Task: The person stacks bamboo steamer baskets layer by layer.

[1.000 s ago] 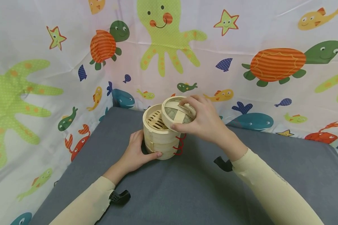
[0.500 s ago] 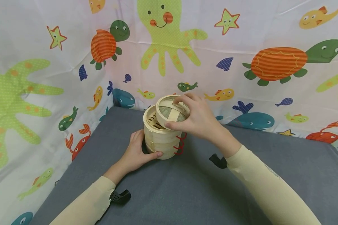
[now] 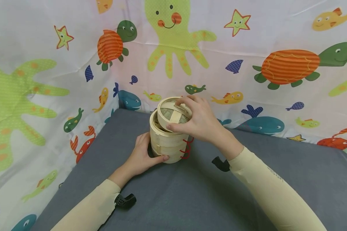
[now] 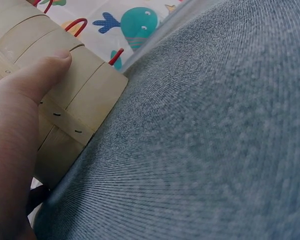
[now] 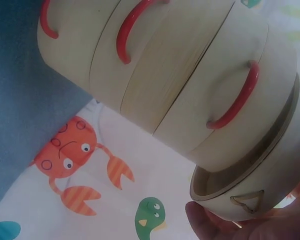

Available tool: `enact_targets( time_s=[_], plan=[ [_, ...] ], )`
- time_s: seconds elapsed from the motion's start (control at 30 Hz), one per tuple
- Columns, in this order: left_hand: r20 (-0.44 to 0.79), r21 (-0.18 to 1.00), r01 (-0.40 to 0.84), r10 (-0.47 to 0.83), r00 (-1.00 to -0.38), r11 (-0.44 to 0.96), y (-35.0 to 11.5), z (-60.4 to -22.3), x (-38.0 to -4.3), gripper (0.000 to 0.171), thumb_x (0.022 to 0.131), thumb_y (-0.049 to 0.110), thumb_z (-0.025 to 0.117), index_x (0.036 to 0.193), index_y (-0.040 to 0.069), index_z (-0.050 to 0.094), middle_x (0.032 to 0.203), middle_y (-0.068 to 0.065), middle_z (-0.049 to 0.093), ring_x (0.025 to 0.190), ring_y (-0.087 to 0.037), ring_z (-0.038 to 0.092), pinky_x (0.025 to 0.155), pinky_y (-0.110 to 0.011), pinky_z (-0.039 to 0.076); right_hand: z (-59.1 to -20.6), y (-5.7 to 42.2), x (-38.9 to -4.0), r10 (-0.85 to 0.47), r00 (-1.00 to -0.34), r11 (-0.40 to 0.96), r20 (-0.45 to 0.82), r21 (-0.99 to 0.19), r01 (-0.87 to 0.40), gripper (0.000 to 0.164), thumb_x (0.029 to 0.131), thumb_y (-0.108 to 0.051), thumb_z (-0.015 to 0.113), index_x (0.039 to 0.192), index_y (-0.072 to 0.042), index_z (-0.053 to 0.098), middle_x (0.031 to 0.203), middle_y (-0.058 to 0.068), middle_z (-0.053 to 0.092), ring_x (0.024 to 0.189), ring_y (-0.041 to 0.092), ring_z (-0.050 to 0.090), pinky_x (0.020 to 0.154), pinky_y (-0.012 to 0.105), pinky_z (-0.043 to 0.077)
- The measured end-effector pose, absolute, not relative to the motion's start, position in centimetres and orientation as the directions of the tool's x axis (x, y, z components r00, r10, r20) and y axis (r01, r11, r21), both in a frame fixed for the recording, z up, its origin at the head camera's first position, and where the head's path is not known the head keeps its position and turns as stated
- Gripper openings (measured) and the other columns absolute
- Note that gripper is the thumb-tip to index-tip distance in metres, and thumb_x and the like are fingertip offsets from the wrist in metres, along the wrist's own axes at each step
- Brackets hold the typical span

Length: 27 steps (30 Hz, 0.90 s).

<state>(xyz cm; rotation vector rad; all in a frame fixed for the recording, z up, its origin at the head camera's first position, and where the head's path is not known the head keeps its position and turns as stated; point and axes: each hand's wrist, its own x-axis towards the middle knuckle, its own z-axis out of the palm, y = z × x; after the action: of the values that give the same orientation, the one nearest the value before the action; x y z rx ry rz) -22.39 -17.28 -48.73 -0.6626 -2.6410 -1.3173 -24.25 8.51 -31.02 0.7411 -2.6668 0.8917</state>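
Observation:
A stacked bamboo steamer [image 3: 168, 144] stands upright on the grey cloth, with red loops [image 5: 237, 97] down its side. My left hand [image 3: 141, 157] grips it low on the left, and the left wrist view shows the thumb [image 4: 45, 75] laid across the bamboo wall. Above, my right hand [image 3: 202, 120] holds the woven lid [image 3: 173, 115] by its rim and top. The lid sits tilted over the top basket, covering most of the opening; in the right wrist view a gap shows between the lid [image 5: 285, 175] and the basket edge. The basket's inside is mostly hidden.
Grey cloth [image 3: 173, 199] covers the table under the steamer. Behind and to the left hangs a white curtain [image 3: 214, 70] printed with sea animals, close to the steamer's back. Black straps [image 3: 125, 201] are on both wrists.
The lid has moved left over the steamer in my right hand, covering more of the slatted opening. My left hand keeps its grip. The head view has shifted slightly.

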Motion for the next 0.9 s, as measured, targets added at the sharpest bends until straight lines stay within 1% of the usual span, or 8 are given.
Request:
enact_targets(
  time_s=[0.2, 0.3, 0.53, 0.73, 0.9],
  plan=[
    [0.288, 0.735, 0.431, 0.333, -0.898, 0.523, -17.18, -48.56, -22.48, 0.112, 0.085, 0.055, 0.093, 0.171, 0.018, 0.032, 0.166, -0.008, 0.042, 0.152, -0.031, 0.027, 0.118, -0.063, 0.034, -31.02, 8.17, -24.28, -0.410, -0.837, 0.659, 0.362, -0.516, -0.546, 0.068, 0.079, -0.061, 0.087, 0.130, -0.021, 0.069, 0.149, 0.012, 0.056, 0.138, 0.037, 0.048, 0.112, 0.062, 0.038],
    [0.286, 0.737, 0.428, 0.332, -0.899, 0.523, -17.18, -48.53, -22.48, 0.111, 0.085, 0.054, 0.093, 0.170, 0.017, 0.032, 0.166, -0.007, 0.042, 0.153, -0.031, 0.027, 0.119, -0.063, 0.033, -31.11, 7.99, -24.21, -0.417, -0.833, 0.650, 0.363, -0.522, -0.553, 0.067, 0.079, -0.062, 0.086, 0.130, -0.022, 0.070, 0.149, 0.010, 0.055, 0.138, 0.036, 0.047, 0.111, 0.061, 0.039],
    [0.278, 0.735, 0.419, 0.327, -0.903, 0.533, -17.18, -48.61, -22.50, 0.112, 0.084, 0.056, 0.093, 0.170, 0.019, 0.032, 0.166, -0.005, 0.042, 0.153, -0.030, 0.027, 0.121, -0.061, 0.033, -31.38, 8.06, -24.19, -0.420, -0.829, 0.650, 0.369, -0.516, -0.559, 0.067, 0.079, -0.062, 0.086, 0.130, -0.021, 0.071, 0.150, 0.012, 0.055, 0.139, 0.037, 0.047, 0.112, 0.062, 0.039],
    [0.279, 0.736, 0.419, 0.325, -0.904, 0.532, -17.24, -48.72, -22.46, 0.110, 0.084, 0.055, 0.093, 0.170, 0.019, 0.033, 0.166, -0.004, 0.042, 0.153, -0.029, 0.026, 0.120, -0.061, 0.033, -31.26, 7.77, -24.29, -0.459, -0.800, 0.626, 0.387, -0.498, -0.600, 0.067, 0.078, -0.059, 0.089, 0.130, -0.021, 0.073, 0.144, 0.011, 0.058, 0.131, 0.034, 0.051, 0.104, 0.057, 0.047],
    [0.288, 0.738, 0.427, 0.327, -0.900, 0.522, -17.28, -48.82, -22.58, 0.110, 0.084, 0.054, 0.093, 0.169, 0.020, 0.034, 0.165, -0.004, 0.043, 0.153, -0.030, 0.026, 0.120, -0.061, 0.033, -31.32, 7.51, -24.28, -0.481, -0.791, 0.624, 0.378, -0.486, -0.612, 0.066, 0.078, -0.058, 0.090, 0.130, -0.021, 0.072, 0.139, 0.006, 0.058, 0.128, 0.032, 0.050, 0.101, 0.054, 0.048]
  ],
)
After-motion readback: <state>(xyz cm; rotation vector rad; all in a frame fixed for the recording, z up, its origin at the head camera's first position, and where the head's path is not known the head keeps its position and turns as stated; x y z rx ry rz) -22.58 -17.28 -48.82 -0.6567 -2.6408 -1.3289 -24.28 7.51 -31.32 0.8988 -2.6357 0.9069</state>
